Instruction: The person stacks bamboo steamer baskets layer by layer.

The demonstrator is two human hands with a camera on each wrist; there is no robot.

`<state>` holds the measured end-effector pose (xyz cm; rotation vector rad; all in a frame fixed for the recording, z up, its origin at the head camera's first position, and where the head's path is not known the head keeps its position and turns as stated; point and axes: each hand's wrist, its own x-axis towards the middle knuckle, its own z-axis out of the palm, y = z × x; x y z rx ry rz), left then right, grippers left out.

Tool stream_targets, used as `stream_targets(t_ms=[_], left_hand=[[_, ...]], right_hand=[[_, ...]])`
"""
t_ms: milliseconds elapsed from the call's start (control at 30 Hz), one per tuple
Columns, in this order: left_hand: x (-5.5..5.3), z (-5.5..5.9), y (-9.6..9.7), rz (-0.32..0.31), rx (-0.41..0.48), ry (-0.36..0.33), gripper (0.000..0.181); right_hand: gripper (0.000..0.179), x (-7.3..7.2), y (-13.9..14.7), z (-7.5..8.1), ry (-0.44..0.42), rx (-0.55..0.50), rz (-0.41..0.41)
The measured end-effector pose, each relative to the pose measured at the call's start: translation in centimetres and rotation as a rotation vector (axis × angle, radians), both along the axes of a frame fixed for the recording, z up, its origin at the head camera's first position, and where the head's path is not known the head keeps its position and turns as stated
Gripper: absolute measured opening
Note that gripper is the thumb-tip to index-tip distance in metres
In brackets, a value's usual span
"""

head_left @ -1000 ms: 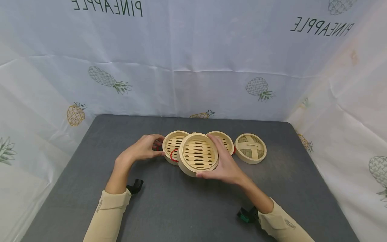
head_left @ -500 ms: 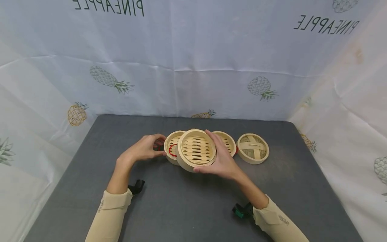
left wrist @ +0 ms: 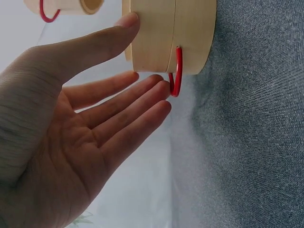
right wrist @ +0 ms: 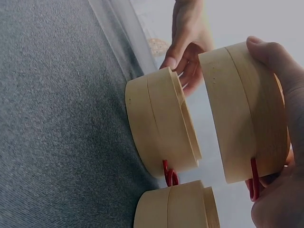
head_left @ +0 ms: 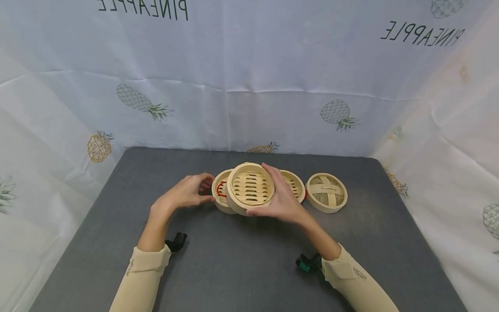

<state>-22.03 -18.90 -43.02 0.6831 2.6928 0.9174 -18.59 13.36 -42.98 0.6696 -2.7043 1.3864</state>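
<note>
My right hand (head_left: 286, 203) grips a round bamboo steamer basket (head_left: 251, 188) by its side, thumb at the near rim, raised and tilted so its slatted inside shows. The right wrist view puts this held basket (right wrist: 237, 109) a small gap above a second steamer basket (right wrist: 161, 121) standing on the table. Beside that second basket is my left hand (head_left: 185, 191). Its thumb touches the basket wall in the left wrist view, while its fairly straight fingers lie near the red loop handle (left wrist: 178, 71). In the head view the held basket overlaps the second one, hiding part of it.
A third steamer basket (head_left: 295, 185) stands on the dark table (head_left: 234, 268), partly behind my right hand. To its right lies a woven bamboo lid (head_left: 326, 193) with crossed bands. White pineapple-print cloth (head_left: 249, 108) hangs behind the table.
My right hand has carried the held basket a little away from me and leftward, further over the left basket. The left hand has stayed nearly still.
</note>
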Motion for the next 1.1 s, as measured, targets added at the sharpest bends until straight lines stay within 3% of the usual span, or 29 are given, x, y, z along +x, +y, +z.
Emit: stream_targets(t_ms=[467,1100], left_hand=[[0.1,0.0,0.1,0.004,-0.012,-0.006,0.059],[0.0,0.0,-0.1,0.005,0.01,-0.032,0.065]], right_hand=[[0.132,-1.7,-0.6,-0.2,-0.024,0.005,0.012],[0.129,-3.0,-2.3,-0.9,-0.086,0.002,0.032]])
